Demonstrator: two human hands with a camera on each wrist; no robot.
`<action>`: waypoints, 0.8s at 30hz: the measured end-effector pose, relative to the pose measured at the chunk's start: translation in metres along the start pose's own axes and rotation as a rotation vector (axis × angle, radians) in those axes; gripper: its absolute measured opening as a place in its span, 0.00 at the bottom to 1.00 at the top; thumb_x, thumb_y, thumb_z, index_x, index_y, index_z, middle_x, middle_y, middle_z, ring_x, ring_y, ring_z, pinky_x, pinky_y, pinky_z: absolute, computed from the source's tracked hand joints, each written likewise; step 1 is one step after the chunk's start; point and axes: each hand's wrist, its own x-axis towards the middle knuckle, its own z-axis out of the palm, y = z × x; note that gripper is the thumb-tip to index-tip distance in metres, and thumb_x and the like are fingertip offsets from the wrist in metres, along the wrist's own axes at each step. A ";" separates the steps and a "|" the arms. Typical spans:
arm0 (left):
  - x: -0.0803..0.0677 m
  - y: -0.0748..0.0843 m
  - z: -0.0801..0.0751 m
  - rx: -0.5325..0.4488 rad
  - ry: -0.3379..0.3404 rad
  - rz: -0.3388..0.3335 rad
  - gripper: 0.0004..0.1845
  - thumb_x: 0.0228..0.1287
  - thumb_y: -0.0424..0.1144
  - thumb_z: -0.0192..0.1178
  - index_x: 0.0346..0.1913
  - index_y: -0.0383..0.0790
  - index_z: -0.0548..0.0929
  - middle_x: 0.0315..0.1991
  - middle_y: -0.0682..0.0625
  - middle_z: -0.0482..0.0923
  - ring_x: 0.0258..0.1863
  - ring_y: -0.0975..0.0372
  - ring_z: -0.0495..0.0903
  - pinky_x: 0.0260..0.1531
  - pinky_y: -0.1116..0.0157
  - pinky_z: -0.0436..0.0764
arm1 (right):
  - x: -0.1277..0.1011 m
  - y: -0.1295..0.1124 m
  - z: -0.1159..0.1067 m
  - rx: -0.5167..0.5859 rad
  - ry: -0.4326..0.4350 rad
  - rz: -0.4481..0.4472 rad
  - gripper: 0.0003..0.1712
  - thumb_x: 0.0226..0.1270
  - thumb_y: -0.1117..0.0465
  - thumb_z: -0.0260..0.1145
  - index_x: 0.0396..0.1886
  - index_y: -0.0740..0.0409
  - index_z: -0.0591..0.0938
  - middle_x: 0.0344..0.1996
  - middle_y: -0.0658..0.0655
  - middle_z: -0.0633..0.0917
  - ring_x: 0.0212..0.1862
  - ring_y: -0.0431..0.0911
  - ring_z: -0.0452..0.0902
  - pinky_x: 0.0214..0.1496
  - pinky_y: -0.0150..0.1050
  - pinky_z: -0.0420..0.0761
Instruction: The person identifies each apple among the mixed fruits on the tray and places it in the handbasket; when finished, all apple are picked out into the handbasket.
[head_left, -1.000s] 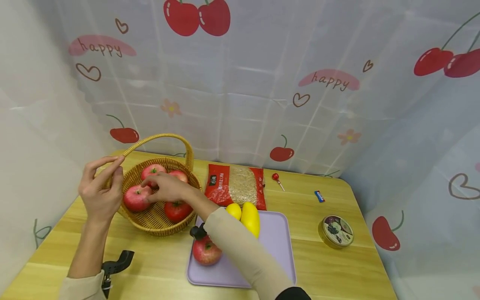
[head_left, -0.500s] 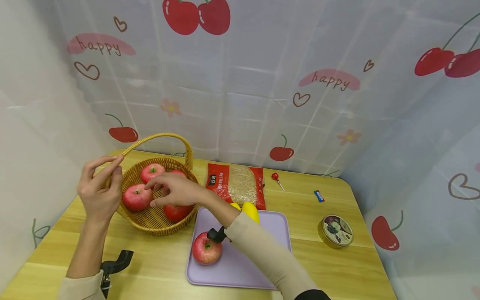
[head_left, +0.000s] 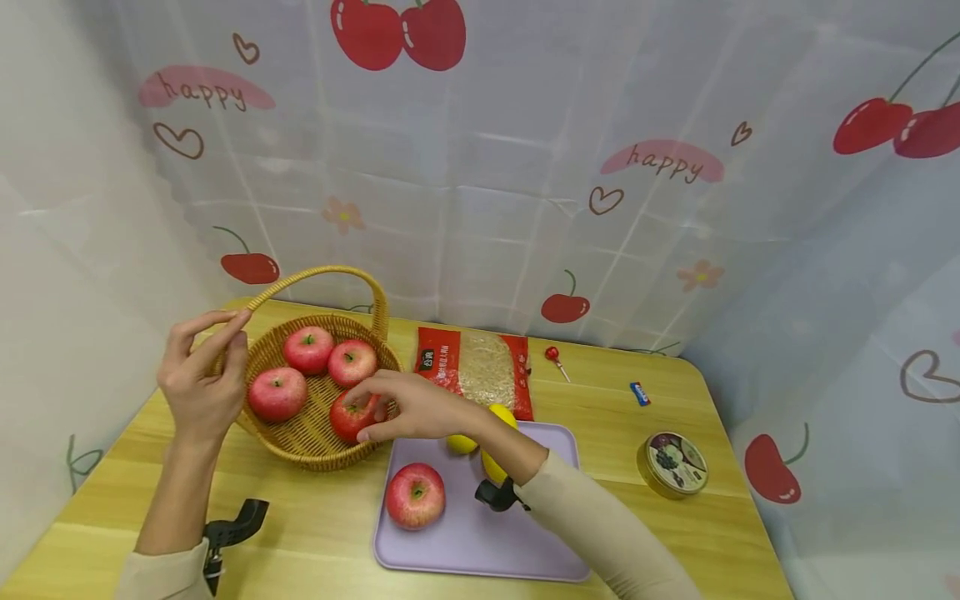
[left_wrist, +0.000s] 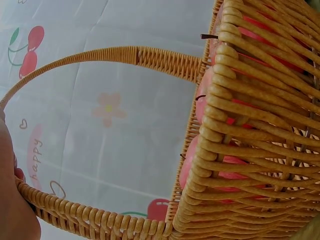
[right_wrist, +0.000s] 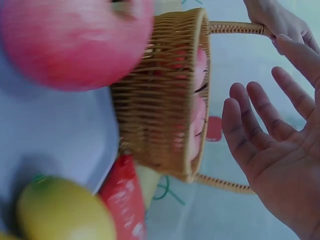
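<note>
A wicker basket (head_left: 300, 457) with a tall handle (head_left: 322, 270) stands at the left of the table, several red apples (head_left: 277, 394) inside it. My left hand (head_left: 201, 379) pinches the handle's left side between thumb and fingers; the left wrist view shows the handle (left_wrist: 95, 55) arching up from the woven wall (left_wrist: 240, 145). Over the basket's right rim is my right hand (head_left: 412, 407), its fingers spread and loosely bent, overlapping the nearest apple in the head view. In the right wrist view its palm (right_wrist: 285, 155) holds nothing.
A lilac tray (head_left: 480, 558) holds one apple (head_left: 416, 497) and yellow fruit (head_left: 501, 412) partly behind my right arm. Behind it lies a red bag of grain-like food (head_left: 480, 367). Farther right are a lollipop (head_left: 553, 357), a small blue wrapped candy (head_left: 640, 393) and a round tin (head_left: 672, 464).
My right hand has drawn back from the left apple toward the basket's right rim, its fingers opening off the fruit. My left hand keeps its place on the handle.
</note>
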 end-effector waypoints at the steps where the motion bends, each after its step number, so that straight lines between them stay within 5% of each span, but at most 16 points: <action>1: 0.000 0.000 0.000 0.002 0.000 -0.001 0.08 0.63 0.31 0.63 0.37 0.31 0.91 0.39 0.36 0.85 0.41 0.58 0.82 0.41 0.77 0.71 | -0.006 0.002 0.000 0.013 0.000 0.008 0.28 0.67 0.46 0.70 0.65 0.45 0.78 0.57 0.51 0.79 0.45 0.35 0.79 0.47 0.28 0.80; 13: -0.001 0.001 0.000 0.000 0.007 -0.011 0.08 0.63 0.30 0.63 0.36 0.31 0.91 0.39 0.36 0.85 0.42 0.56 0.82 0.42 0.76 0.72 | -0.069 0.029 0.018 0.067 -0.049 0.114 0.27 0.65 0.48 0.72 0.64 0.43 0.79 0.57 0.47 0.79 0.53 0.49 0.78 0.51 0.37 0.82; 17: -0.001 0.002 0.000 0.002 0.009 -0.010 0.08 0.63 0.30 0.63 0.37 0.31 0.91 0.39 0.36 0.85 0.42 0.55 0.82 0.43 0.75 0.73 | -0.080 0.033 0.024 0.056 -0.101 0.158 0.30 0.64 0.47 0.73 0.65 0.44 0.79 0.58 0.52 0.78 0.55 0.48 0.75 0.56 0.40 0.79; 24: -0.001 0.002 0.001 -0.004 0.008 -0.010 0.07 0.63 0.30 0.64 0.36 0.30 0.91 0.39 0.36 0.85 0.42 0.56 0.82 0.43 0.75 0.73 | -0.090 0.037 0.035 0.000 -0.185 0.188 0.35 0.62 0.45 0.74 0.68 0.35 0.75 0.57 0.43 0.76 0.57 0.41 0.72 0.58 0.31 0.73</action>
